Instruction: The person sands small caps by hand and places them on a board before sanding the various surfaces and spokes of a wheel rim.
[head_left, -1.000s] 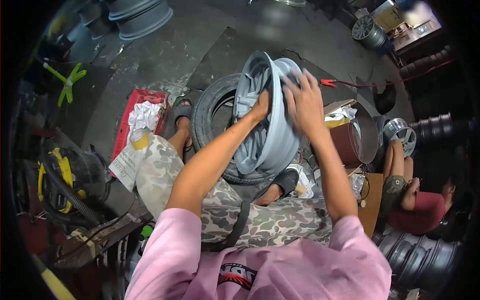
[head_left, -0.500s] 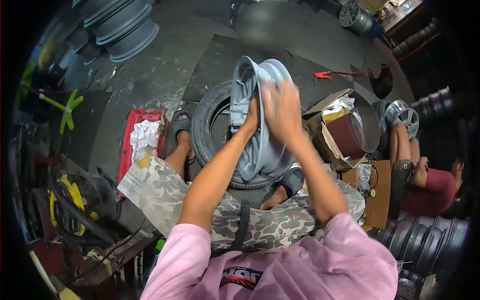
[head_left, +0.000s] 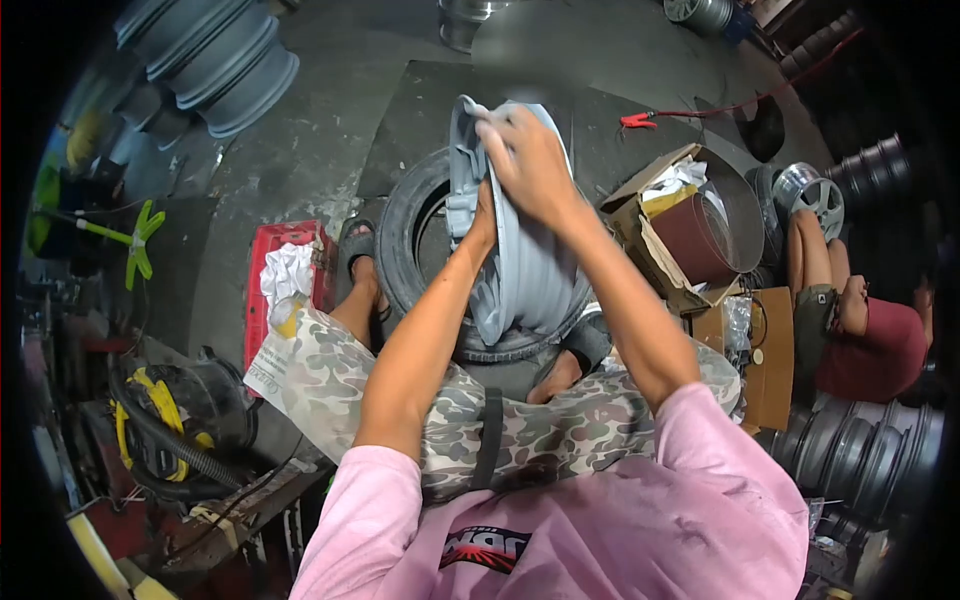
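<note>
A grey wheel rim stands upright on its edge on a black tyre that lies flat between my feet. My left hand grips the rim at its spoked face, with its fingers partly hidden behind the rim. Near the top edge of the rim, my right hand presses its fingertips on the lip. Its fingers are bent and close together, and whatever may be under them is too small to make out.
At left are a red tray with white cloth and a vacuum cleaner. An open cardboard box stands at right, beside a seated person. Stacked rims rise at upper left; a red clamp lies on the floor.
My right hand has moved up and left, from the rim's outer side to its top lip. The rim looks turned slightly, and the whole view has shifted a little.
</note>
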